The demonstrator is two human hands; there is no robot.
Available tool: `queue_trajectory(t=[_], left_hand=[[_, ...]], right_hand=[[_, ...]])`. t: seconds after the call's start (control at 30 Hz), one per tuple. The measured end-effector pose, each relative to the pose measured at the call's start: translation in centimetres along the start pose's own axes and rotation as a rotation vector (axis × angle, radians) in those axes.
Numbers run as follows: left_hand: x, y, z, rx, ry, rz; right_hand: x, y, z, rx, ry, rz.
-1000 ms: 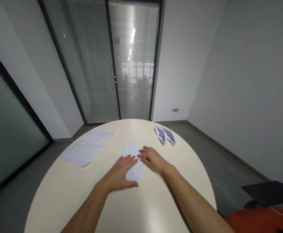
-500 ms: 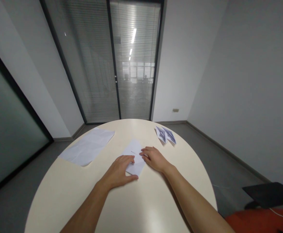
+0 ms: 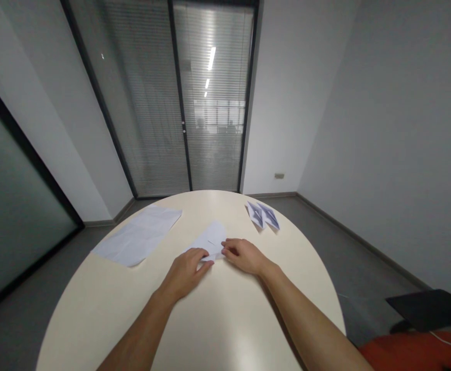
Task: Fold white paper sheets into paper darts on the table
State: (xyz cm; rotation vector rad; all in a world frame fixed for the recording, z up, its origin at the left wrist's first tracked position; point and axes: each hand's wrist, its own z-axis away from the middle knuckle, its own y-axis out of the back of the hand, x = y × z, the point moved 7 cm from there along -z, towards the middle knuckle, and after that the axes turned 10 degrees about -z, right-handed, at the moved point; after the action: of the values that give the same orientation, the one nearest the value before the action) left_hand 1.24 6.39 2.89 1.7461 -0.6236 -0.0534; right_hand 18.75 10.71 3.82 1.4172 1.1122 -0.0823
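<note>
A folded white sheet of paper [image 3: 213,234] lies on the round table between my hands, with its near edge raised and turned over away from me. My left hand [image 3: 187,270] pinches the near left part of that edge between thumb and fingers. At the right end of the edge, my right hand [image 3: 244,255] is closed on the paper with bent fingers. The fingertips cover both side corners of the sheet. A short dark slit or fold line shows near the sheet's middle.
On the left of the round cream table [image 3: 105,304] lies a larger creased white sheet [image 3: 138,234]. Two folded paper pieces [image 3: 263,215] stand at the back right. Beyond the table's right edge are a black flat object [image 3: 430,308] and something red [image 3: 414,350].
The near point of the folded paper has been lifted and folded up away from me. My left thumb moved up toward its fingers, and both hands now pinch the edge.
</note>
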Motion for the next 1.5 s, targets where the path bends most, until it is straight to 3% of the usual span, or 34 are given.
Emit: queue_trajectory(t=[0.1,0.63,0.9,1.5], left_hand=[[-0.4,0.0,0.0,0.014,0.025,-0.007],[-2.1,-0.5,-0.4,0.097,0.142,0.029],[-3.1,-1.3,-0.5,0.175,0.120,0.062],[-4.0,-1.7,-0.3,0.203,0.133,-0.022]], right_hand=[[-0.1,0.2,0.2,0.023,-0.029,0.016],[0.1,-1.1,-0.1,-0.038,0.103,-0.149],[0.5,-1.2,-0.2,-0.002,0.060,-0.203],[0.0,-1.5,0.0,-0.067,0.154,-0.095]])
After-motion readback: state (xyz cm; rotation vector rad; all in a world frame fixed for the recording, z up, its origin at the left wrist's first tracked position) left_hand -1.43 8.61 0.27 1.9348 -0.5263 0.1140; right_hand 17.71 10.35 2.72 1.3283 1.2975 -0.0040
